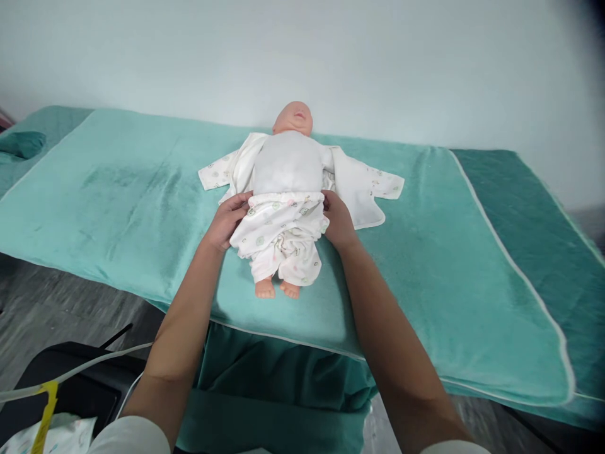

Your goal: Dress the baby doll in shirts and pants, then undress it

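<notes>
Pants (283, 221) on a doll (289, 165), held from both sides

Just left of the doll's waist, the person's left hand (230, 221) grasps one side of the waistband (283, 199) between thumb and fingers. The pants are on the doll, the band running across its lower belly and the cloth bunched in folds over both legs, with the feet (265, 289) showing bare below. Just right of the waist, the right hand (338, 217) grasps the band's opposite side, part of its grip hidden. So the pants lie directly between the two hands, about equally near to each. The band runs crosswise from hand to hand, while the doll's long axis points away from the person, head (293, 118) farthest.

A jacket (362, 205) lies open beneath the doll, a sleeve spread to either side; whether its arms are inside cannot be told.

Well left of the doll, the green bed (142, 183) stretches out, with grey floor (28, 290) and a pale tube (94, 361) below it. Behind the doll's head rises a pale wall (359, 69). Well right of the doll, the bed ends in darker green cloth (510, 195).
</notes>
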Available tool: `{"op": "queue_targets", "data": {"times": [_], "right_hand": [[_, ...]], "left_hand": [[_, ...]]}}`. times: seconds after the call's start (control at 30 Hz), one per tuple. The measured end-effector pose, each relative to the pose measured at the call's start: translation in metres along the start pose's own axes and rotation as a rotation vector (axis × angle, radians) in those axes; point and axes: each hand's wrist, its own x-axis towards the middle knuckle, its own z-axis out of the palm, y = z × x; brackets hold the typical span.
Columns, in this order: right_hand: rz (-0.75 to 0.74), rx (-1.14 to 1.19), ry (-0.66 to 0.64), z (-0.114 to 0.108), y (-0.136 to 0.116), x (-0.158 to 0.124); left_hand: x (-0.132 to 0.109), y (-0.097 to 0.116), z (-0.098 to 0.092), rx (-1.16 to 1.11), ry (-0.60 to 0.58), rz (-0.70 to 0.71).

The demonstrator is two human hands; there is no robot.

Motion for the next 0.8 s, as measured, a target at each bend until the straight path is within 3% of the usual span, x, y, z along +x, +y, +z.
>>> {"op": "queue_targets", "data": {"times": [0.2, 0.47, 0.63, 0.8], "right_hand": [[0.001, 0.055, -0.02, 0.001, -0.001, 0.0], [0.01, 0.144, -0.054, 0.0, -0.016, 0.001], [0.03, 0.341, -0.089, 0.006, -0.03, 0.001], [0.065, 0.51, -0.027, 0.012, -0.035, 0.008]], "left_hand": [[-0.002, 0.002, 0.0, 0.01, -0.056, 0.02], [0.0, 0.006, 0.001, -0.045, -0.107, -0.054], [0.003, 0.005, 0.001, -0.057, -0.144, -0.045], [0.007, 0.005, 0.007, -0.01, -0.129, 0.023]]}}
